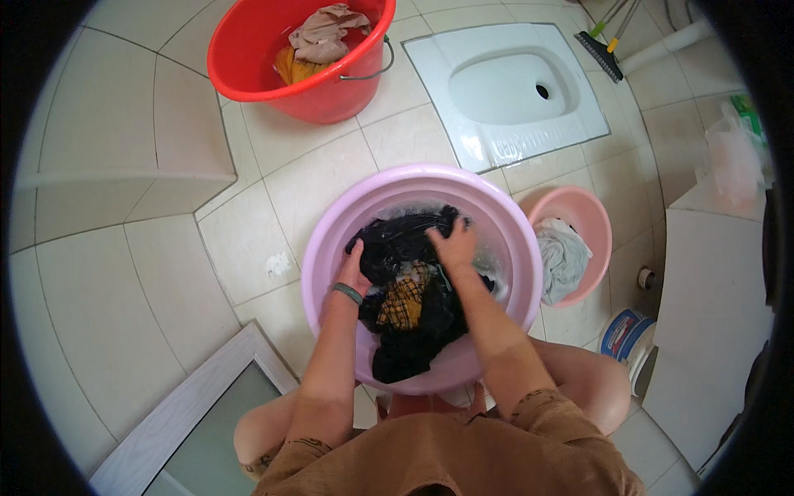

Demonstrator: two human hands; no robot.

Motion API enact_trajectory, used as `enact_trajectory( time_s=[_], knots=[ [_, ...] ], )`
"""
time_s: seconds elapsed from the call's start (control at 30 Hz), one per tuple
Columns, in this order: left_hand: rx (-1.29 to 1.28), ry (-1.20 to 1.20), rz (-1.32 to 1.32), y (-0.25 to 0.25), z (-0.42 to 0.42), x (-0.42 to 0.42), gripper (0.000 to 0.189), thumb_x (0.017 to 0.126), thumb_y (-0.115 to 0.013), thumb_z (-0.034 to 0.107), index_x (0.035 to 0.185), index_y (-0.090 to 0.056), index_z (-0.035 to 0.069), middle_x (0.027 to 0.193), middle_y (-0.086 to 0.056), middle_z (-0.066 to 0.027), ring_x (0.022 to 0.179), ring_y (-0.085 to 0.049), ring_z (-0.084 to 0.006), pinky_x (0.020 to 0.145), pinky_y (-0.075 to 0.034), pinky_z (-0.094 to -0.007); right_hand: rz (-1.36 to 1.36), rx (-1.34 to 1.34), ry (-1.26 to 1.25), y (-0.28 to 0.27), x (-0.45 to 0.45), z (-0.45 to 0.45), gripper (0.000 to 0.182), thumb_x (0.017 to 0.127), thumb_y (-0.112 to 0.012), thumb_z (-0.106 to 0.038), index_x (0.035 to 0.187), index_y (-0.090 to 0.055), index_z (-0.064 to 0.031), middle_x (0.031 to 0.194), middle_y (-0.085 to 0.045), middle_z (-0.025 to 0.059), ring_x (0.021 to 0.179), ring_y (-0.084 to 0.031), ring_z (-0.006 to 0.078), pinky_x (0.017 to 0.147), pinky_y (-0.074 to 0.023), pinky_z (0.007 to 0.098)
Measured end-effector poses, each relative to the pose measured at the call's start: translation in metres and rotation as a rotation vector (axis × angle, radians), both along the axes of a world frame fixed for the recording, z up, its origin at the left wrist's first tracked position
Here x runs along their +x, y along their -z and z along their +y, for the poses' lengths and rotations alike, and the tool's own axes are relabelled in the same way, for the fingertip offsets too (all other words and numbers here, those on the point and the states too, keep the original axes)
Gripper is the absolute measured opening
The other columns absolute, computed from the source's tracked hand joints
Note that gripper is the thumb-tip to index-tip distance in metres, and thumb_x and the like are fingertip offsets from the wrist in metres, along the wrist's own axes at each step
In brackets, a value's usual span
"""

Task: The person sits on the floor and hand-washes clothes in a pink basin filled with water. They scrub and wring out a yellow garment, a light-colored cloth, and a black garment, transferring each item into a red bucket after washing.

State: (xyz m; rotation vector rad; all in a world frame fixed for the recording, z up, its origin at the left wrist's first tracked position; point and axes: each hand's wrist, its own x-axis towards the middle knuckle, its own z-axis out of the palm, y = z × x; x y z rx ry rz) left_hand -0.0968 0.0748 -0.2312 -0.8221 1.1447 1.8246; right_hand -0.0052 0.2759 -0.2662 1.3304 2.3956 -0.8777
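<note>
A pink-purple plastic basin [422,387] stands on the floor between my knees, holding soapy water and wet laundry. At the basin's left side, my left hand [355,271] grips the edge of a black wet garment [403,239], thumb on top. My right hand [456,247] rests over the right end of the same garment, thumb and fingers apart; slight blur hides whether it pinches the cloth. Nearer to me lie a yellow-and-black plaid cloth [403,304] and more black fabric [406,356]. Suds cover part of the water.
A red bucket [366,93] with beige and mustard cloths stands at the back left. Behind the basin is a white squat toilet [434,62]. To the right are a pink tub [598,248] with grey clothing, a paint-type pail [626,341] and a white cabinet [713,322].
</note>
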Motion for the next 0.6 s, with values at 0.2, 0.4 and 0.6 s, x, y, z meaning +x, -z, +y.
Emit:
enact_trajectory(
  time_s=[0.2, 0.4, 0.6],
  knots=[
    [0.171, 0.052, -0.024, 0.008, 0.003, -0.019, 0.053, 0.09, -0.043, 0.048, 0.125, -0.046, 0.008, 0.12, -0.053, -0.0098, 0.107, -0.052, -0.0261, 0.093, -0.042, -0.0412, 0.513, -0.479, -0.399, -0.062, -0.031, -0.088, 0.043, 0.072, -0.065, -0.029, 0.103, -0.055, -0.0006, 0.119, -0.044, 0.0228, 0.108, -0.046, 0.04, 0.092, -0.0403, 0.0404],
    [-0.018, -0.132, 0.016, 0.022, 0.021, 0.014, 0.043, 0.089, -0.049, 0.035, 0.123, -0.048, 0.008, 0.118, -0.054, -0.0073, 0.105, -0.053, -0.021, 0.089, -0.045, -0.0355, 0.468, 0.04, -0.219, -0.067, -0.056, -0.085, 0.029, 0.066, -0.068, -0.028, 0.079, -0.056, -0.0051, 0.087, -0.053, 0.0179, 0.08, -0.054, 0.0366, 0.067, -0.0439, 0.0469],
    [0.139, -0.034, -0.032, 0.052, 0.02, 0.04, 0.044, 0.086, -0.055, 0.036, 0.121, -0.05, 0.01, 0.114, -0.057, -0.0054, 0.105, -0.053, -0.0209, 0.09, -0.044, -0.0353, 0.475, -0.224, -0.298, -0.083, -0.026, -0.095, 0.029, 0.07, -0.062, -0.032, 0.082, -0.058, -0.0056, 0.089, -0.051, 0.0166, 0.089, -0.052, 0.0349, 0.073, -0.0453, 0.0455]
  ],
)
